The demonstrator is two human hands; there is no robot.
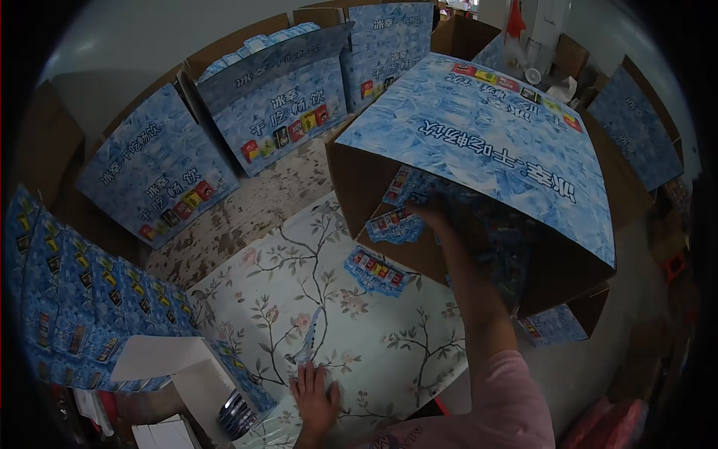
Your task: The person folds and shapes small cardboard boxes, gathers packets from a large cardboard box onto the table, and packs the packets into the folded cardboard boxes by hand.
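- A pink sleeve [516, 396] is sitting nearest my camera, its arm reaching into the big carton [479, 135].
- Right hand [426, 211] is lying in shadow beside blue packets [395, 228] inside; I cannot tell whether it is gripping.
- Left hand [315, 396] is resting palm-down on the counter [262, 314], fingers extended.
- My judgement: I am favouring a forearm clear of the carton's edge, packets level.
- Rear box [288, 101] is holding blue-white packs [262, 41]; one loose packet [376, 271] is lying outside the carton.
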